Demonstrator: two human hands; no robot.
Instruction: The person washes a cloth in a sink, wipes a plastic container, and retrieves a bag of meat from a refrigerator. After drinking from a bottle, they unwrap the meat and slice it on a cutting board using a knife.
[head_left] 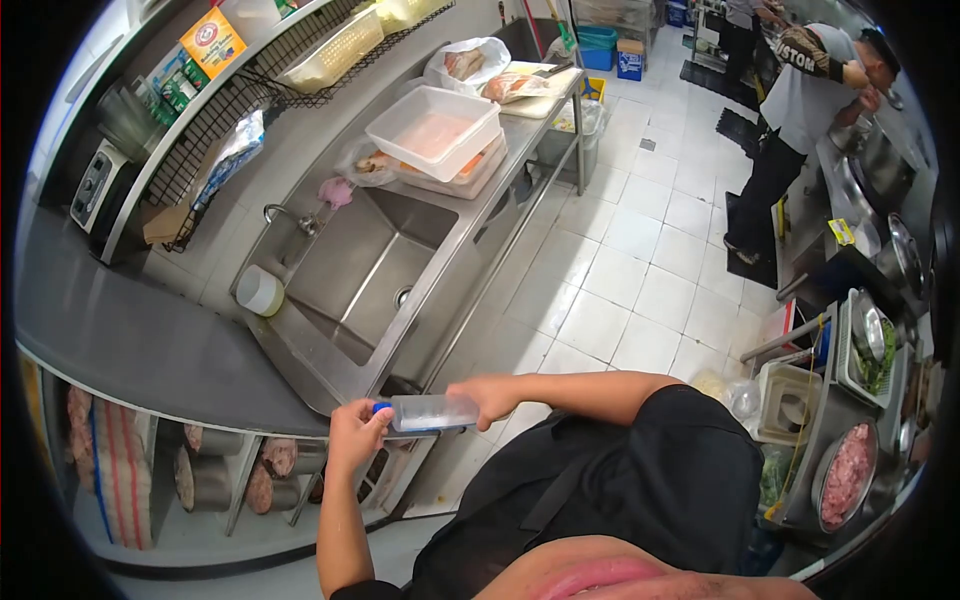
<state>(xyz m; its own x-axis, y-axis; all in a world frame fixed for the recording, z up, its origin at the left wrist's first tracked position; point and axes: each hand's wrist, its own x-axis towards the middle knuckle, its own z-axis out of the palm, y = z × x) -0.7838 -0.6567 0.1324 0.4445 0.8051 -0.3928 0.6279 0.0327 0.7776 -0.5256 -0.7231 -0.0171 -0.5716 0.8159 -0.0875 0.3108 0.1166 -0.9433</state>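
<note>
A clear plastic bottle (432, 412) lies sideways between my two hands, in front of my black shirt and close to the counter's edge. My right hand (483, 399) is closed around the bottle's base end. At the other end, the fingers of my left hand (357, 434) pinch the blue cap (381, 407), which sits at the bottle's neck. Whether the cap is loose or tight cannot be seen. Just beyond the bottle is the steel sink (375, 270), with a tub of yellowish liquid (260, 290) on its near left ledge.
White plastic bins (435, 130) and bagged food (468, 62) stand past the sink. A grey counter (150, 335) spans the left, above shelves of pots. At right, a co-worker (800, 110) stands by the stoves; nearer is a bowl of minced meat (848, 475).
</note>
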